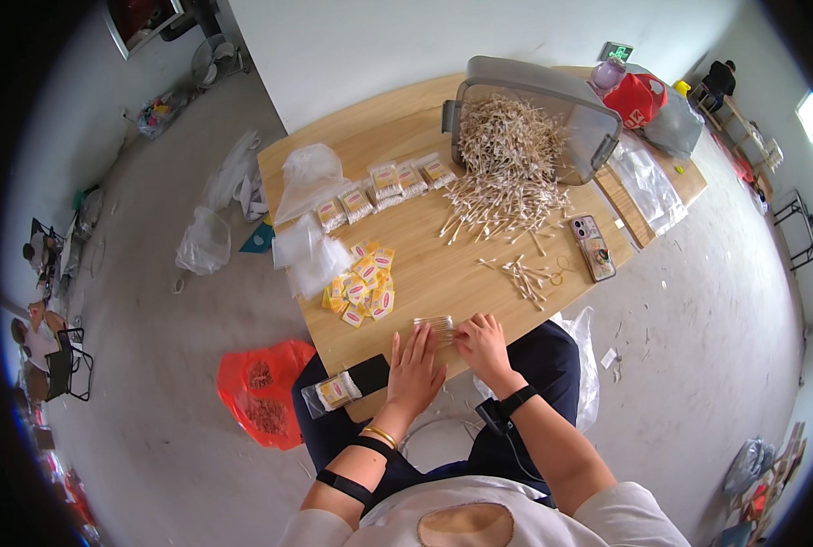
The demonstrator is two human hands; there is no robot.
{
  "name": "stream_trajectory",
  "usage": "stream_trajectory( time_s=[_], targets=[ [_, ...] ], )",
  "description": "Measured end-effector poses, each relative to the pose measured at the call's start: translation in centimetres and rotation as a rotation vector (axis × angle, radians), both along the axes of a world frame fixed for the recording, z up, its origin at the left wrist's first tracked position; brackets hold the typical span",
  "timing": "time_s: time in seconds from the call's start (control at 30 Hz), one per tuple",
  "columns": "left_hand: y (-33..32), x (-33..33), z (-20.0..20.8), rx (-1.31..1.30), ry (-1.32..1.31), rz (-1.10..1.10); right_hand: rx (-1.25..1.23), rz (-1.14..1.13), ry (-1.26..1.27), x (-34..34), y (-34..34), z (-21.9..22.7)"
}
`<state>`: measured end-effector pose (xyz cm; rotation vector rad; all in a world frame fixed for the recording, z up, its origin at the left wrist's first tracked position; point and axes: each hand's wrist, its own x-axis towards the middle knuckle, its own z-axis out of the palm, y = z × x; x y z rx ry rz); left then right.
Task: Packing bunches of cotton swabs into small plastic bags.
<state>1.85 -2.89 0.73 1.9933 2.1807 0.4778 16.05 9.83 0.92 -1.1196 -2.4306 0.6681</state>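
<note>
Across a wooden table (425,273) seen from above, a seated person packs cotton swabs. Farthest beyond the hands, a grey plastic bin (552,100) lies tipped on its side, spilling a large heap of swabs (507,173) toward the worker. Beyond and left of the hands sit crumpled clear bags (311,255), a row of filled packets (384,191), and, much nearer, a scatter of yellow labels (363,284). Beyond and to the right lie a phone (593,246) and a loose cluster of swabs (527,276).

At the near table edge, the left hand (416,369) lies flat with fingers extended, pressing beside a small clear packet of swabs (434,326). The right hand (481,345) is curled, fingertips seemingly pinching the packet's right end, though the view is too small to be sure of the hold.

Risks: the packet sits close to the table edge, so a slack pinch could let swabs slide out onto the lap or floor. A finished packet (334,392), left of the left wrist, overhangs the edge and a passing forearm could knock it off
</note>
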Motion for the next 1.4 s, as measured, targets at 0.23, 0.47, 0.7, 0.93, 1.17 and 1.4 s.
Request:
stream_trajectory(
  time_s=[0.23, 0.47, 0.7, 0.93, 1.17, 1.4],
  targets=[
    [1.1, 0.4, 0.5, -0.033, 0.017, -0.008, -0.054, -0.042, 0.084, 0.9, 0.5, 0.5],
    [2.7, -1.8, -1.1, 0.011, 0.077, -0.042, -0.037, -0.125, 0.153, 0.1, 4.0, 2.8],
    [3.1, -1.6, -0.8, 0.036, -0.045, -0.032, 0.146, -0.073, 0.087, -4.9, 13.3, 1.9],
    [2.8, -1.8, -0.8, 0.051, -0.109, -0.020, 0.251, 0.000, 0.018, -8.1, 18.8, 1.7],
    [3.0, -1.6, -0.6, 0.036, -0.103, -0.009, 0.139, 0.093, -0.089, -9.1, 16.4, -0.2],
    [3.0, -1.7, -0.7, 0.073, -0.119, 0.009, -0.339, -0.069, 0.083, -5.9, 14.0, 1.3]
  ],
)
